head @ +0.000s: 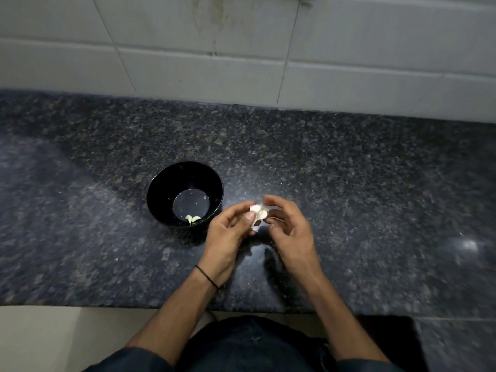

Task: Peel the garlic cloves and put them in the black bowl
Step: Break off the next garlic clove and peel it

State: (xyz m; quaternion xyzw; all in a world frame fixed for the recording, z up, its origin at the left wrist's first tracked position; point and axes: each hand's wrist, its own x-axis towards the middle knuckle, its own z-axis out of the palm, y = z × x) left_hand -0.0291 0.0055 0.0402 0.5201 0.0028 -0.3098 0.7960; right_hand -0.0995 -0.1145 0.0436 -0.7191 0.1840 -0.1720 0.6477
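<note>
A black bowl (161, 189) stands on the dark granite counter, left of my hands. Two pale peeled garlic cloves (192, 219) lie at its near inner edge. My left hand (228, 234) pinches a white garlic bulb (258, 212) between thumb and fingers, just right of the bowl and above the counter. My right hand (288, 226) meets it from the right, its fingertips on a thin flap of papery skin at the bulb's top. The underside of the bulb is hidden by my fingers.
The speckled granite counter (349, 183) runs the full width, backed by a white tiled wall (241, 49). Its front edge (80, 306) is near my body. A black band circles my left wrist (206, 277).
</note>
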